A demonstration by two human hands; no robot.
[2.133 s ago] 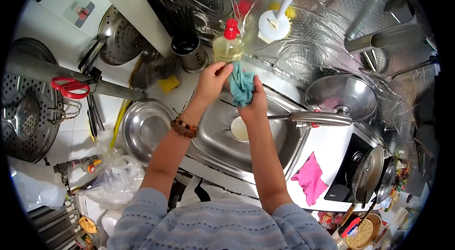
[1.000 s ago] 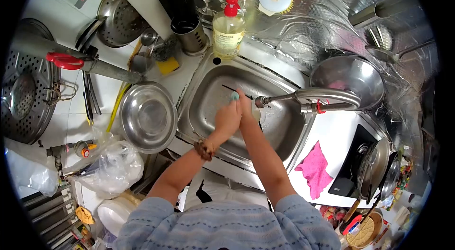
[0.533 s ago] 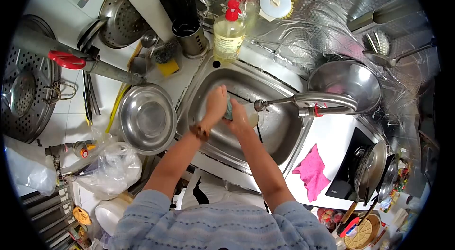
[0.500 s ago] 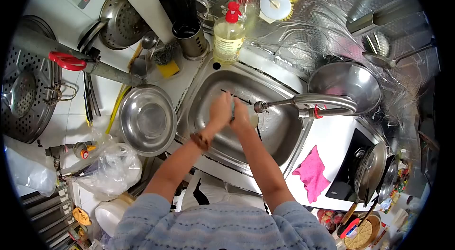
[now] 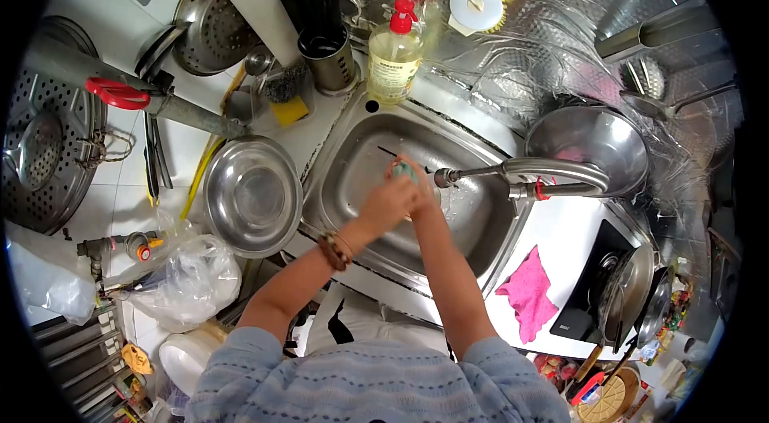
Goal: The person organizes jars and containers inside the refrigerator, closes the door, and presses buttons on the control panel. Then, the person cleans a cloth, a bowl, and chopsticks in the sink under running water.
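Observation:
Over the steel sink (image 5: pixel 473 243), my left hand (image 5: pixel 388 203) and my right hand (image 5: pixel 420 184) are pressed together around the teal cloth (image 5: pixel 403 171). Only a small bunched part of the cloth shows above my fingers; the rest is hidden between my palms. Both hands are closed on it, my left hand slightly blurred. The faucet (image 5: pixel 450 176) points toward my hands from the right, its tip just beside my right hand. A thin dark stick lies in the sink beyond my hands.
A soap bottle (image 5: pixel 392 62) with a red pump stands behind the sink. Left of the sink is a steel basin (image 5: pixel 253 195). To the right lie a pink cloth (image 5: pixel 529 295) and a steel bowl (image 5: pixel 589 152). A utensil holder (image 5: pixel 329 62) and yellow sponge (image 5: pixel 290 110) are at the back left.
Both hands have come down from near the soap bottle into the sink with the teal cloth. Since half a second ago they have shifted and turned, and the cloth now shows above the fingers.

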